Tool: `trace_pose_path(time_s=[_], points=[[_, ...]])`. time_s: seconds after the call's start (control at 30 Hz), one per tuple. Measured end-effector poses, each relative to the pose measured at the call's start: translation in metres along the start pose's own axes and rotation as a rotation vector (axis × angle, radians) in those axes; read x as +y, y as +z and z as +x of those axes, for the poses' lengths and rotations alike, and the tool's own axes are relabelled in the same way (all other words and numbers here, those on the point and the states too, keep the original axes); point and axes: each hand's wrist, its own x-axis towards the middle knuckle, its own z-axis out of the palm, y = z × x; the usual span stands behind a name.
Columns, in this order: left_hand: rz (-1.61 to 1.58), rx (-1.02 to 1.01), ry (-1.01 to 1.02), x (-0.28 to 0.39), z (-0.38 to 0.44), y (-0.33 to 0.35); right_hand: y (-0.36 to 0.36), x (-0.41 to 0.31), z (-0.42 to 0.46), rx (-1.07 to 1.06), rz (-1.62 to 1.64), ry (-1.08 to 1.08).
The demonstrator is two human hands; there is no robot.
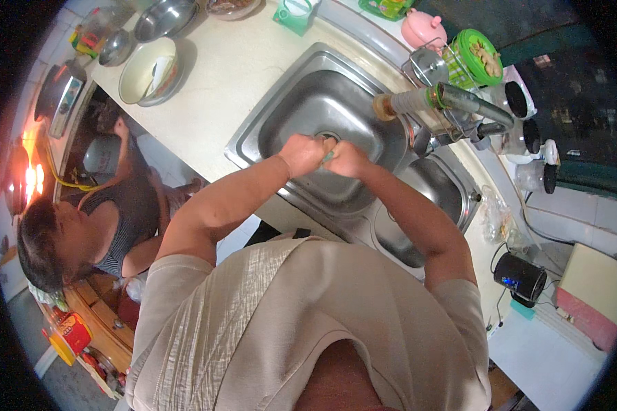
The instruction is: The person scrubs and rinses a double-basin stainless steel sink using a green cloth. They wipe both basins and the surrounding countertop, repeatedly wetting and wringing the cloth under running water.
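Note:
My left hand and my right hand meet over the larger basin of a stainless steel sink. Both are closed into fists, knuckles close together. Between them shows a bit of a small pale green thing, possibly a cloth or sponge; the fingers hide most of it. The drain lies just beyond my hands, partly covered by them. From the right, a metal faucet with a ribbed hose end reaches over the basin.
An enamel bowl and a steel bowl stand on the counter at left. Behind the sink are a pink pot and a green-lidded container. At left, a person sits near a lit flame. A black speaker-like device stands right.

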Motion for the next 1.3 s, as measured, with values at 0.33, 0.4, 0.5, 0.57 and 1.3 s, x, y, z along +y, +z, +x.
trace_pose_path(time_s=[0.33, 0.4, 0.5, 0.57, 1.3], points=[[-1.536, -0.614, -0.682, -0.007, 0.011, -0.029, -0.021, -0.025, -0.033, 0.594, -0.385, -0.754], [-1.544, -0.895, -0.636, 0.001, 0.014, -0.031, -0.022, -0.025, -0.036, 0.519, -0.481, -0.810], [-1.483, -1.001, -0.694, 0.007, 0.019, -0.037, -0.022, -0.019, -0.033, 0.393, -0.582, -0.693], [-1.422, -0.947, -0.797, 0.006, 0.024, -0.034, -0.022, -0.014, -0.025, 0.367, -0.660, -0.646], [0.152, 0.116, 0.254, -0.016, 0.012, -0.035, -0.011, -0.004, 0.011, -0.345, 0.870, 0.201]])
